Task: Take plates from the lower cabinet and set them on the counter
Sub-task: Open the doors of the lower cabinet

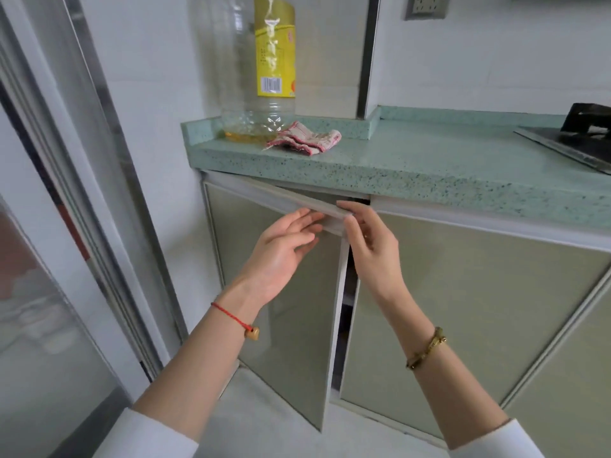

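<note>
The lower cabinet's left door (291, 325), pale green with a grey frame, stands partly swung out below the speckled green counter (429, 157). My right hand (367, 239) grips the top corner of that door, fingers curled over its upper rail. My left hand (284, 249) hovers just left of it with fingers spread, fingertips touching the rail's front. A dark gap shows beside the door; no plates are visible inside it.
A large clear oil bottle (261, 67) with a yellow label and a red-striped cloth (307, 140) sit at the counter's left end. A black stove (575, 137) lies at the right. The right cabinet door (463, 309) is closed. A glass sliding door (66, 226) stands to the left.
</note>
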{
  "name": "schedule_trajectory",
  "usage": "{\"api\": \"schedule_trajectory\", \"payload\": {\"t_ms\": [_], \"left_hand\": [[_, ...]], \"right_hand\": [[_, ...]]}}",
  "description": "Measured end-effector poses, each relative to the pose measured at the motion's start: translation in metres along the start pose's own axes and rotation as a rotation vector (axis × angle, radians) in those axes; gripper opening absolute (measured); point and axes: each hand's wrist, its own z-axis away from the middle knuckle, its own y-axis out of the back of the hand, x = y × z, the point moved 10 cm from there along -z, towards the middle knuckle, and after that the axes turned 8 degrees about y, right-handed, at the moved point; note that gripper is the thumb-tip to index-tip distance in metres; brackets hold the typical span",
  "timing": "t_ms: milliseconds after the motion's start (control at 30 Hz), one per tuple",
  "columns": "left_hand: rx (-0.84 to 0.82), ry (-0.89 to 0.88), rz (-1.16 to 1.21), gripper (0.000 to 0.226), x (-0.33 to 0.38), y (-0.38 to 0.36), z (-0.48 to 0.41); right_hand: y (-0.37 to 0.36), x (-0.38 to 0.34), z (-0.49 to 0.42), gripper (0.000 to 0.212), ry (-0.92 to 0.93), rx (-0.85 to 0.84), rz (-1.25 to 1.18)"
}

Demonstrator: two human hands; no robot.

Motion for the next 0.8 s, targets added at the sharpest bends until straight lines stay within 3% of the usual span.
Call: {"api": "schedule_trajectory", "payload": {"t_ms": [233,400,567,667,800], "left_hand": [[0.047,-0.136,-0.094,0.054,0.022,0.032,0.076],[0.406,-0.320,-0.375,0.052,0.027,0.082,0.148],[0.632,-0.416,-0.424,0.047,0.013,0.115,0.194],[0.812,-0.486,-0.461,0.046,0.020,0.143,0.215],[0.986,-0.580,-0.445,0.042,0.036,0.172,0.237]], "right_hand": [[-0.046,-0.057,0.030,0.006,0.148,-0.129,-0.215],[-0.079,-0.089,0.043,0.012,0.189,-0.139,-0.260],[-0.136,-0.132,0.059,0.017,0.331,-0.263,-0.195],[-0.169,-0.160,0.062,0.021,0.502,-0.257,-0.091],[-0.215,-0.176,0.061,0.026,0.584,-0.286,-0.039]]}}
